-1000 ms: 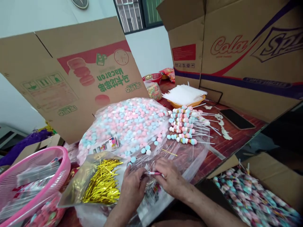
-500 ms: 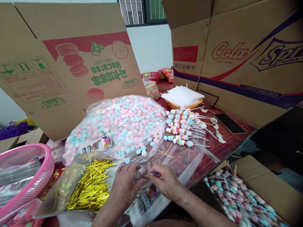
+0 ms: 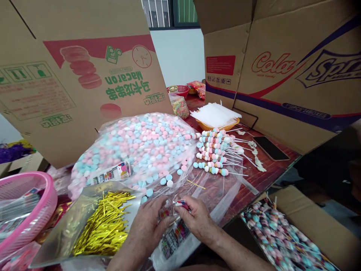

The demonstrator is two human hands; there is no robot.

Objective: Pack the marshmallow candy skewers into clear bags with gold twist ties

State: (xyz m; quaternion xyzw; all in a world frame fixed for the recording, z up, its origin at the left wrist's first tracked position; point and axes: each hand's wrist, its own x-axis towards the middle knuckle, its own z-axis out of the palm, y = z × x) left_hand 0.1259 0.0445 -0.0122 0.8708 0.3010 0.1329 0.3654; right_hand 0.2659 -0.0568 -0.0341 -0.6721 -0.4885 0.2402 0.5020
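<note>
My right hand (image 3: 197, 218) is closed in a pinch on a small clear plastic wrapper with a red, white and blue printed end (image 3: 180, 203). Curled around the wrapper's other side is my left hand (image 3: 149, 226), its fingertips partly hidden by plastic. Below the hands lie more printed wrappers (image 3: 173, 241) on clear film. Just left is a metal scoop-like tray (image 3: 53, 241) heaped with gold twist ties (image 3: 104, 226). A single gold tie (image 3: 196, 184) lies beyond the hands. Marshmallow skewers (image 3: 213, 156) in pink, blue and white are stacked farther right.
A large clear bag of marshmallows (image 3: 138, 146) fills the middle. Behind it stand cardboard boxes (image 3: 84, 22) (image 3: 270, 94). White sticks (image 3: 217, 114) fill a basket; a phone (image 3: 271, 148) lies nearby. A pink basket (image 3: 52, 203) is left, and a box of wrapped skewers (image 3: 284, 233) lower right.
The wrapper's printed end has turned into clearer view at my right fingertips. Both hands stay close together, and the camera view has shifted slightly.
</note>
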